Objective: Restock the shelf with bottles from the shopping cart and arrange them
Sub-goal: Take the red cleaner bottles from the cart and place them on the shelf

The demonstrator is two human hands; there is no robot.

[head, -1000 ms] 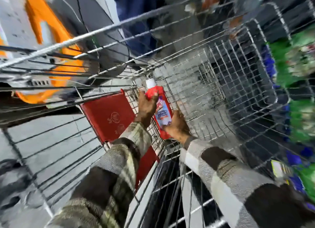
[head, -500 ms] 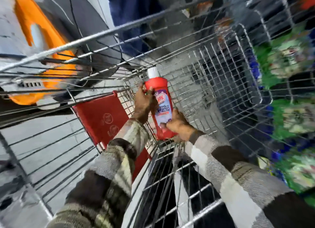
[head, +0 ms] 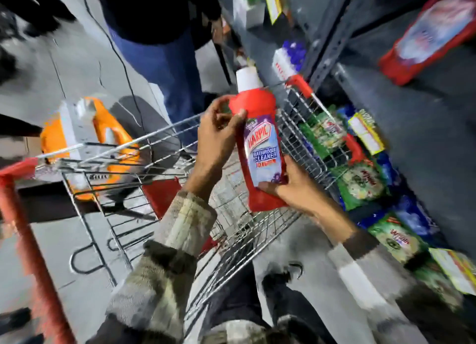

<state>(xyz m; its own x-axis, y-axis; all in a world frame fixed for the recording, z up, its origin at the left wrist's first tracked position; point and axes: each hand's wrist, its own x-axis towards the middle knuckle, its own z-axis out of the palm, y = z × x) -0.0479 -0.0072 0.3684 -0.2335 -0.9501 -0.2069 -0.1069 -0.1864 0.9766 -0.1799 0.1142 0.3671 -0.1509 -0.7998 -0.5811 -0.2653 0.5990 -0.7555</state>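
I hold a red bottle (head: 260,143) with a white cap and a blue-and-white cleaner label upright above the wire shopping cart (head: 260,230). My left hand (head: 219,140) grips its upper left side near the shoulder. My right hand (head: 291,186) holds it from the lower right, fingers around the base. The grey metal shelf (head: 401,127) stands to the right, with another red bottle (head: 432,32) lying on an upper level.
Green and blue packets (head: 360,181) fill the lower shelf behind the cart's wire wall. A person in blue jeans (head: 167,68) stands just beyond the cart. An orange object (head: 108,137) lies on the floor at left. A red cart handle (head: 28,230) crosses the lower left.
Both hands have lifted the red bottle up out of the cart basket. My view has swung up and right, bringing the shelf into sight.
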